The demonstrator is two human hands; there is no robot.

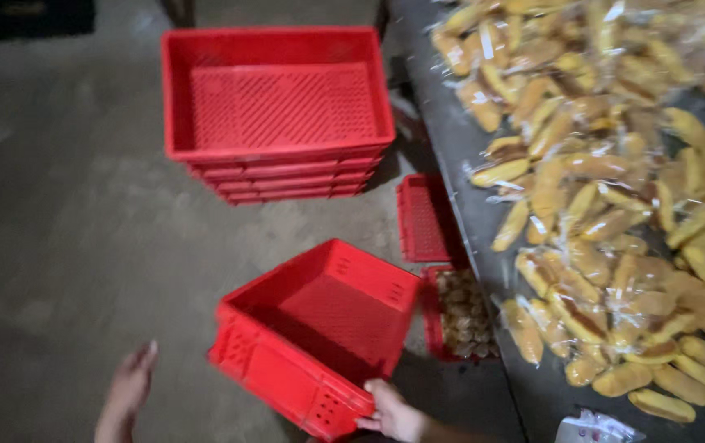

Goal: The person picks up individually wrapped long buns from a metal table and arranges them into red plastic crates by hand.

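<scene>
- right hand (392, 413) is down at the bottom of the view, fingers curled over the near corner of a red crate (315, 332), gripping its rim.
- that crate is empty, tilted, its far side higher than the near one, held above the floor (65, 230) and just left of the worktop (467, 176).
- left hand (128, 390) is off to the left, fingers stretched out and loose, holding nothing, apart from the crate's left corner.
- further back on the floor, a stack of red crates (278, 123) sits level, the top one empty with its slotted base showing.
- tucked against the worktop's edge, another red crate (424, 217) shows only in part, and it looks empty.
- just in front of that one, a low crate (460, 316) holds small round brown pieces; it is too blurred to tell what they are. it lies right beside the held crate's far right corner.
- on the right, the grey worktop is heaped with wrapped buns (615, 189), long golden ones in clear plastic, piled loosely from the top of the view down to the bottom.
- at the very bottom edge of the worktop, a crumpled bit of clear packaging (594, 428) peeks in, near the last of the buns.
- the floor is bare grey concrete, dim and mottled.
</scene>
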